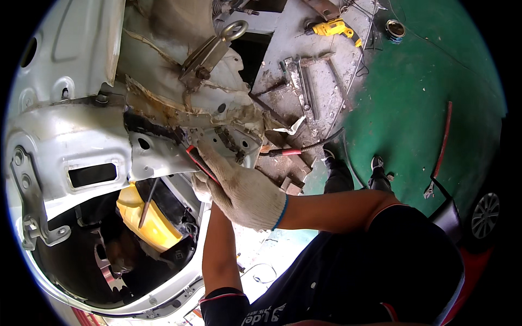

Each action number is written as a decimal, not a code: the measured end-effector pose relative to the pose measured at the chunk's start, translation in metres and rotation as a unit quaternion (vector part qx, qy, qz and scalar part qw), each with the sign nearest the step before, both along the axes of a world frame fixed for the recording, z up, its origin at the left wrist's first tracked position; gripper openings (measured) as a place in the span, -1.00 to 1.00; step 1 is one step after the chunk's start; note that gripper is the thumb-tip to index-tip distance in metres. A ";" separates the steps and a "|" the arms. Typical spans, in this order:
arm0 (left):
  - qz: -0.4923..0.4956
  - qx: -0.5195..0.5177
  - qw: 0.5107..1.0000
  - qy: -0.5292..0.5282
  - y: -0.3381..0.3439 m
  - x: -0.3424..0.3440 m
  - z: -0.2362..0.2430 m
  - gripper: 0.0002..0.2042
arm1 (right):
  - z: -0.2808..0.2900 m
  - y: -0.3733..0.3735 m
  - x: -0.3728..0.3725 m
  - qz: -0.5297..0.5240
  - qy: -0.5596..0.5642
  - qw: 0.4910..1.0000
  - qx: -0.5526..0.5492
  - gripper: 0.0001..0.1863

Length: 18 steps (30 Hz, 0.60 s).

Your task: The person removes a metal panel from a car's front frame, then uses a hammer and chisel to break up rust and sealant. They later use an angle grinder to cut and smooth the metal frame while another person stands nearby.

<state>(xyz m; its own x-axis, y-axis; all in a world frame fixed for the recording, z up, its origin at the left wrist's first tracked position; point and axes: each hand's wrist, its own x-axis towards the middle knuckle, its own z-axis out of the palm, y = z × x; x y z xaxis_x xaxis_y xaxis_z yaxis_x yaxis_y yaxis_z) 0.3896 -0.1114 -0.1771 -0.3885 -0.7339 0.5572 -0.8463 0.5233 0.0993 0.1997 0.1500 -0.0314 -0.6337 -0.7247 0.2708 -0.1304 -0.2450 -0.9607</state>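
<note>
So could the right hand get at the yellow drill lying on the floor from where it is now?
Probably not: the right hand is gripping a red-handled tool against the car body panel, and the yellow drill lies far off across the littered floor.

The left hand (200, 185) was mostly hidden behind the gloved right hand (244, 190); the red-handled tool (200, 163) vanished into their grip, its tip unseen.

White knit glove (244, 193) with blue cuff, red-and-black tool (200, 163), yellow drill (333, 27), green floor (413, 98).
</note>
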 end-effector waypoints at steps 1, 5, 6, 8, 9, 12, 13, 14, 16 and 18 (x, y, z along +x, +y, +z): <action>-0.001 -0.001 1.000 -0.002 0.000 -0.001 -0.001 -0.55 | 0.000 0.003 0.001 0.031 -0.008 0.999 0.017 -0.22; 0.001 0.000 1.000 0.001 0.002 0.003 0.000 -0.55 | 0.005 0.007 -0.001 0.033 -0.025 0.999 0.014 -0.24; 0.002 0.000 1.000 0.001 0.002 0.004 0.000 -0.55 | 0.006 0.007 -0.001 0.032 -0.028 0.999 0.018 -0.25; 0.002 -0.002 1.000 0.001 0.003 0.005 0.001 -0.56 | 0.009 0.008 -0.003 0.049 -0.019 0.998 0.032 -0.28; 0.002 -0.002 1.000 -0.001 0.002 0.005 0.001 -0.56 | 0.010 0.009 -0.003 0.037 -0.014 0.999 0.036 -0.30; -0.004 -0.002 1.000 0.000 0.000 0.005 -0.001 -0.56 | 0.010 0.007 -0.006 0.067 -0.003 0.996 0.059 -0.35; -0.006 0.000 1.000 0.001 0.000 0.006 -0.001 -0.56 | 0.010 0.006 -0.007 0.058 -0.013 0.997 0.049 -0.35; -0.006 0.001 1.000 0.000 0.000 0.006 -0.002 -0.56 | 0.010 0.003 -0.009 0.050 -0.019 0.998 0.035 -0.36; -0.005 0.001 1.000 0.001 0.001 0.008 -0.003 -0.57 | 0.011 -0.001 -0.012 0.049 0.018 0.998 0.040 -0.36; -0.006 0.001 1.000 0.001 0.002 0.008 -0.003 -0.57 | 0.012 -0.003 -0.014 0.032 0.111 0.991 0.072 -0.37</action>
